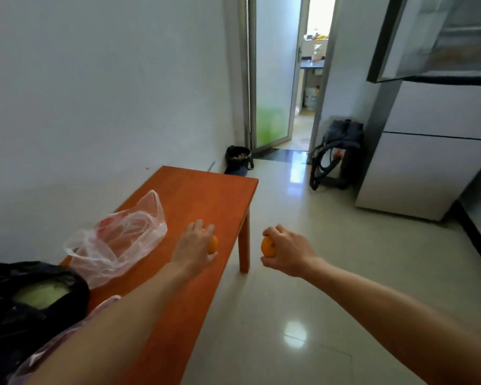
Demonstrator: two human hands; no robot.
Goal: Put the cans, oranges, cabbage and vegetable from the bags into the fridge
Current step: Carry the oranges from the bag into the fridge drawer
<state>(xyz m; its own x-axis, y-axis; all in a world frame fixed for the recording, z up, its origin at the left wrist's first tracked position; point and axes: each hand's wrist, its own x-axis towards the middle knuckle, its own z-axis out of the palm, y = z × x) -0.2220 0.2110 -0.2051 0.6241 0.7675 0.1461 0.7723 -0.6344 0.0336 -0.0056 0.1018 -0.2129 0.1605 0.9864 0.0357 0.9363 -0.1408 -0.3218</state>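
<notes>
Table (200,195), 10 o'clock; my left hand (196,247) grips first orange (213,243), right hand (288,250) second orange (268,247); I'd carry snugly to fridge (428,173), 2 o'clock.

Only two arms of the person are in view, and both are bare along all their visible length. The left forearm (117,323) shows from the wrist to the lower left corner, and the right forearm (386,309) from the wrist to the lower right edge. Both look slim and smooth, growing broader toward the wide-angle camera. The left hand (195,245) and right hand (286,252) are bare as well, seen from the back with knuckles faintly showing.
</notes>
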